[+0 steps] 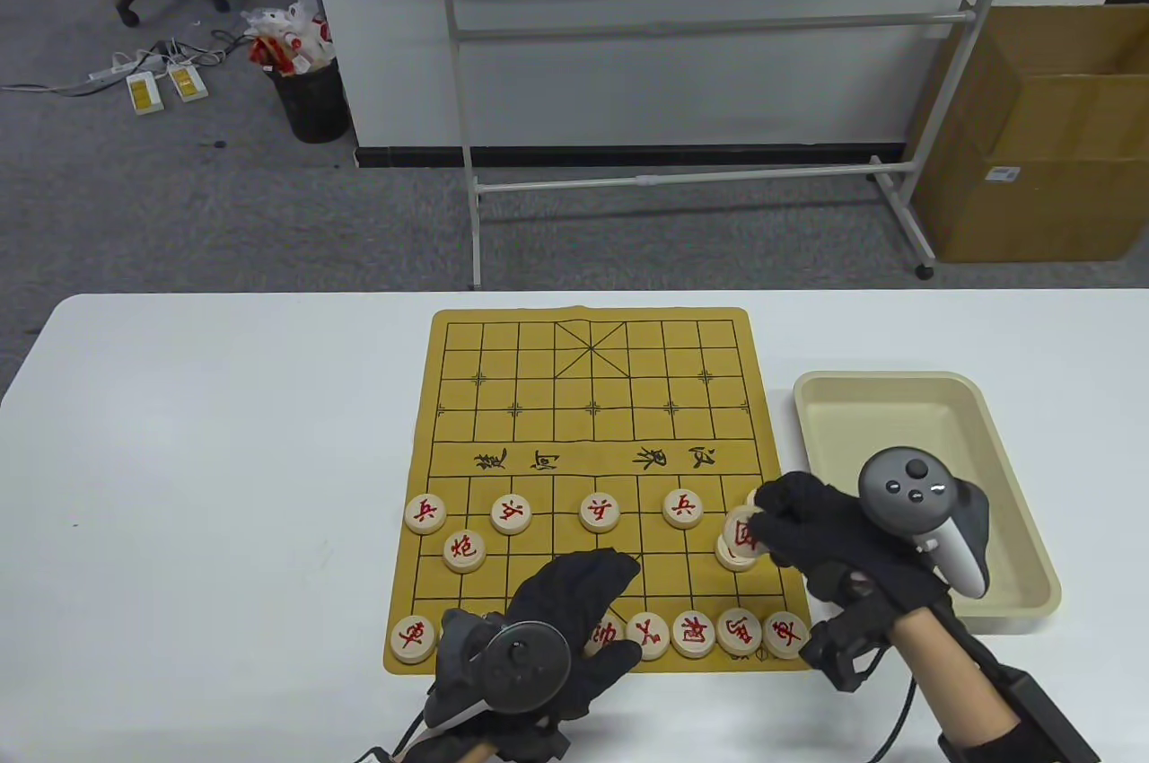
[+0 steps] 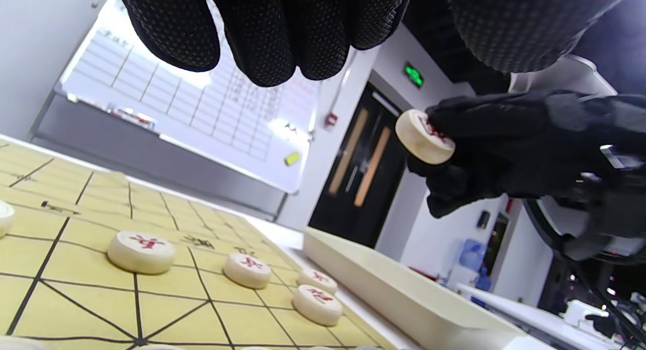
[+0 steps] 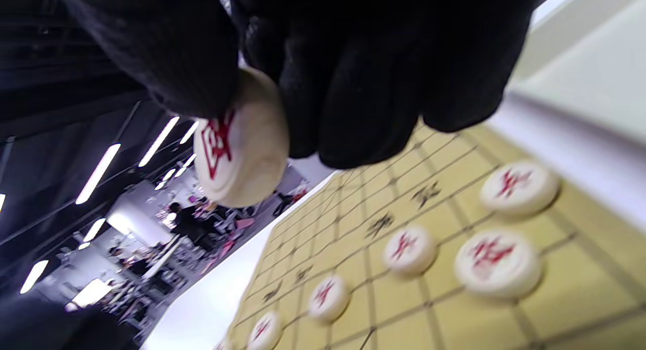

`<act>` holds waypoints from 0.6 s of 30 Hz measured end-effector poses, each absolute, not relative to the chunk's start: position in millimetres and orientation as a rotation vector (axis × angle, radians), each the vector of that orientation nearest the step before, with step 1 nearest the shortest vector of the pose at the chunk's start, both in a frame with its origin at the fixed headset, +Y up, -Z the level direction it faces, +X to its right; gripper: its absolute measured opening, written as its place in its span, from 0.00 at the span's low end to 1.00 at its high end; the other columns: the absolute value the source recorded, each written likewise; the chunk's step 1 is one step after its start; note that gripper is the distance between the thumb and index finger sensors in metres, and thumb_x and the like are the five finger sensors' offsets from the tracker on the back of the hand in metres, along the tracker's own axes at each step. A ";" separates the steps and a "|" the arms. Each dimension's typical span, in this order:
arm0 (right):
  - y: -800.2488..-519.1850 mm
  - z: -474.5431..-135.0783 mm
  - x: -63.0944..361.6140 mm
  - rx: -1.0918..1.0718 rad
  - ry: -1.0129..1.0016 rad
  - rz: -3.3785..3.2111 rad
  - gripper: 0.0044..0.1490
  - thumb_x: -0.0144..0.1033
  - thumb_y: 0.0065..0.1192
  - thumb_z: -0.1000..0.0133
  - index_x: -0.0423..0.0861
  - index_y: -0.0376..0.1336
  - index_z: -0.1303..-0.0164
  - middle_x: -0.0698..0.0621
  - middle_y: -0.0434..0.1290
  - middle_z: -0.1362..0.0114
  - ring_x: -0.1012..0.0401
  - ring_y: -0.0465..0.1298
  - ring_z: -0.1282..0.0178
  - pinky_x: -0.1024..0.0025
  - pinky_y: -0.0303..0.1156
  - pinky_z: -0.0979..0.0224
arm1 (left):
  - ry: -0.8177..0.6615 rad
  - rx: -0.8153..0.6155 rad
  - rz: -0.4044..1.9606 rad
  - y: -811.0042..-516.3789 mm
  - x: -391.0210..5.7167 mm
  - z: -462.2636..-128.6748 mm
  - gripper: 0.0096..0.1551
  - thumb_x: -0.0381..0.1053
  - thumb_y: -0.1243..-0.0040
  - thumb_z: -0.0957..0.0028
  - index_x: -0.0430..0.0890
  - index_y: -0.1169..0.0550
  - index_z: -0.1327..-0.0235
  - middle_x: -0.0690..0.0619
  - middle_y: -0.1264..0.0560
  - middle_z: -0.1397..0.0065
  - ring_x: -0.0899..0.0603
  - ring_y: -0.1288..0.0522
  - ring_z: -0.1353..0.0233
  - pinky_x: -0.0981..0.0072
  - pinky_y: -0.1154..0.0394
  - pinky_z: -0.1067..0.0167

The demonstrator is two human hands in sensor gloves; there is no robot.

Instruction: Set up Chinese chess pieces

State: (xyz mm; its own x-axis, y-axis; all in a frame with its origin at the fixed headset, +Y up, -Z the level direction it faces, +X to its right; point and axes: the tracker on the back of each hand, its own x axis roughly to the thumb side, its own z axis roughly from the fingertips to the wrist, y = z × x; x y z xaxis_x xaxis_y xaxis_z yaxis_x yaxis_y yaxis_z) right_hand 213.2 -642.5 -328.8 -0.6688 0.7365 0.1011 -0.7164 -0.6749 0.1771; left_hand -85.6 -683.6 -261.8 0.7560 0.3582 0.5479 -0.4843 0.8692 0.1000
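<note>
My right hand [image 1: 812, 530] pinches a red-lettered piece [image 1: 743, 530] above the board [image 1: 539, 404]. My left hand [image 1: 574, 610], fingers relaxed and holding nothing, covers back-row pieces.

Black dotted gloves, grey trackers, black cables

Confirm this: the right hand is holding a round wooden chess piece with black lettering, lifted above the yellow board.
Not quite. The round pale wooden chess piece pinched in the right hand's fingers has red lettering, not black, as the right wrist view shows. It is indeed lifted above the yellow board.
</note>
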 end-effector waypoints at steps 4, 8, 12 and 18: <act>-662.8 -306.1 182.0 0.259 0.189 2.233 0.34 0.49 0.70 0.50 0.42 0.69 0.38 0.47 0.83 0.44 0.54 0.87 0.52 0.50 0.79 0.36 | -0.566 0.276 0.406 -684.8 -78.8 -256.9 0.51 0.67 0.40 0.60 0.53 0.41 0.22 0.51 0.34 0.21 0.42 0.30 0.22 0.42 0.30 0.27; -684.2 -295.2 163.3 0.269 0.278 2.153 0.34 0.50 0.70 0.50 0.42 0.69 0.39 0.47 0.84 0.46 0.55 0.87 0.54 0.51 0.80 0.37 | -0.603 0.309 0.308 -687.4 -68.0 -250.5 0.53 0.68 0.38 0.62 0.54 0.41 0.22 0.52 0.33 0.22 0.43 0.30 0.24 0.43 0.30 0.27; -696.8 -287.9 156.5 0.245 0.337 2.084 0.34 0.51 0.70 0.51 0.42 0.70 0.41 0.48 0.84 0.47 0.55 0.87 0.55 0.51 0.80 0.38 | -0.614 0.282 0.312 -690.7 -60.6 -247.5 0.51 0.67 0.37 0.63 0.54 0.38 0.23 0.52 0.31 0.24 0.44 0.28 0.26 0.44 0.29 0.28; -706.8 -283.2 154.8 0.206 0.387 2.034 0.34 0.51 0.71 0.51 0.42 0.70 0.42 0.48 0.84 0.48 0.55 0.87 0.56 0.51 0.80 0.39 | -0.627 0.304 0.278 -690.8 -58.9 -245.9 0.46 0.66 0.35 0.64 0.55 0.30 0.29 0.54 0.26 0.28 0.45 0.24 0.30 0.45 0.26 0.30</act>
State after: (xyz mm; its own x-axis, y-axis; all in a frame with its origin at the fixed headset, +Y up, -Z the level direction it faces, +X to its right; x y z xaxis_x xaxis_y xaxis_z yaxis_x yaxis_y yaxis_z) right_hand 154.8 -706.8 -283.2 -0.4731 0.8808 -0.0182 -0.8259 -0.4363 0.3572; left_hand -58.9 -690.8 -245.9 0.7758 0.1616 0.6099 -0.3433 0.9192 0.1931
